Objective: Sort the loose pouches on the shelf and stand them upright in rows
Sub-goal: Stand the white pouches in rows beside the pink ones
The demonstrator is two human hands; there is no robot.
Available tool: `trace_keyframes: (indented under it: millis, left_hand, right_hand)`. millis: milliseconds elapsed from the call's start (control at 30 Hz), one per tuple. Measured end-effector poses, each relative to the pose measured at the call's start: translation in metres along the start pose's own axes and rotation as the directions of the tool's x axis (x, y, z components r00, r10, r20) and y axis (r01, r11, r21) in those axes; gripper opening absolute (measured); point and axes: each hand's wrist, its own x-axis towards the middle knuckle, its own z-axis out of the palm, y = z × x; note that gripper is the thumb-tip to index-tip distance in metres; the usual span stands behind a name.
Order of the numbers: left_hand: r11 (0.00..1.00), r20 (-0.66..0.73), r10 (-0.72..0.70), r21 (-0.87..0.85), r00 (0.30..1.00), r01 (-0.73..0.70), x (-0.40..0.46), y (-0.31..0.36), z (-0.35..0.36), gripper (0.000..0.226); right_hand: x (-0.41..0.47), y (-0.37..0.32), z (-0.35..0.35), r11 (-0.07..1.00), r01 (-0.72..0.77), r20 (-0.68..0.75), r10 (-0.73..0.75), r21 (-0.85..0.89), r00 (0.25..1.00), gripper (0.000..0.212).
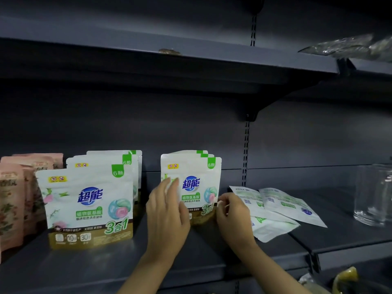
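I am standing at the dark metal shelf (191, 262), working across its near deck. At the far left the pink pouches (12, 200) are lining up on end, and next to them the left row of white laundry-bead pouches (89, 204) is standing upright, front to back. I am steadying the second upright row (195, 187) in the middle: my left hand (167, 217) is lying open and flat against the front pouch's left face, while my right hand (233, 217) is pinching that pouch's lower right edge between thumb and fingers. The loose pouches (280, 206) are lying flat, back side up, overlapping, just to the right of my right hand, their long axes running from far left to near right. I am judging the right hand the nearer one for picking up the next
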Motion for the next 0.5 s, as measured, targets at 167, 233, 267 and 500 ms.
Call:
trace_keyframes:
  millis: [167, 233, 267, 500]
  left_hand:
    - [0.945, 0.222, 0.320, -0.140, 0.921, -0.294, 0.005, 0.037, 0.031, 0.018]
    - [0.935, 0.337, 0.350, -0.183, 0.874, -0.303, 0.009, 0.058, 0.050, 0.016]
    - [0.938, 0.407, 0.345, -0.178, 0.846, -0.297, 0.012, 0.068, 0.059, 0.021]
    - [0.879, 0.763, 0.355, -0.075, 0.540, -0.471, 0.030, 0.090, 0.105, 0.051]
  right_hand:
    - [0.018, 0.029, -0.040, 0.995, -0.082, -0.097, 0.077, -0.055, 0.992, 0.017]
    - [0.020, 0.042, -0.057, 0.987, -0.142, -0.104, 0.133, -0.076, 0.986, 0.020]
    - [0.019, 0.050, -0.064, 0.979, -0.174, -0.096, 0.164, -0.105, 0.982, 0.023]
    - [0.008, 0.093, -0.096, 0.901, -0.413, -0.024, 0.414, -0.135, 0.910, 0.043]
